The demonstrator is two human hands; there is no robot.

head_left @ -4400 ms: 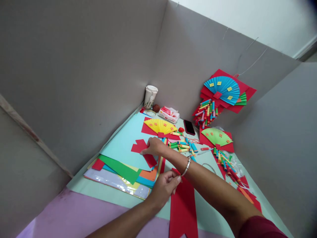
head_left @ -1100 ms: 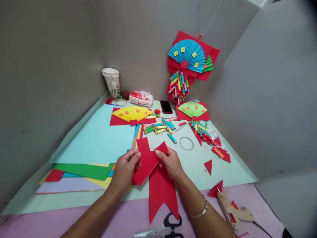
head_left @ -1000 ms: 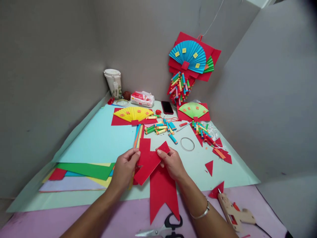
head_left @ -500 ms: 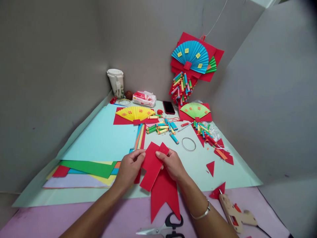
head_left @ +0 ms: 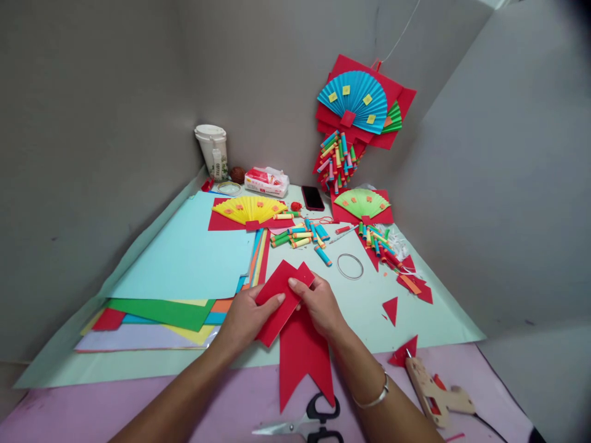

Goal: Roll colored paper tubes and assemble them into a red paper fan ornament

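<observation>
Head view shows both hands meeting over a red paper strip (head_left: 277,303) held just above the table (head_left: 360,307), near its front edge. The left hand (head_left: 247,317) pinches the strip's left side, thumb on top and fingers beneath, while the right hand (head_left: 321,304) presses thumb and forefinger down on the strip's upper right end, where it overlaps a red swallowtail banner (head_left: 302,360) lying flat beneath. To do this well, I judge the two red pieces should be squared up at the overlap before any pressure goes on, with the edges kept flush and the fingers flat so the foam-like sheet does not buckle. Compared with half a second ago, the strip has swung lower and more level, and the left thumb now lies across its face rather than at its edge; a second ago a notched red piece stood taller between the hands. Scissors (head_left: 307,423) lie at the front edge, a glue gun (head_left: 434,394) to the right, a stack of coloured sheets (head_left: 184,289) to the left, and a wire ring (head_left: 349,266) with rolled paper tubes (head_left: 300,237) beyond.
</observation>
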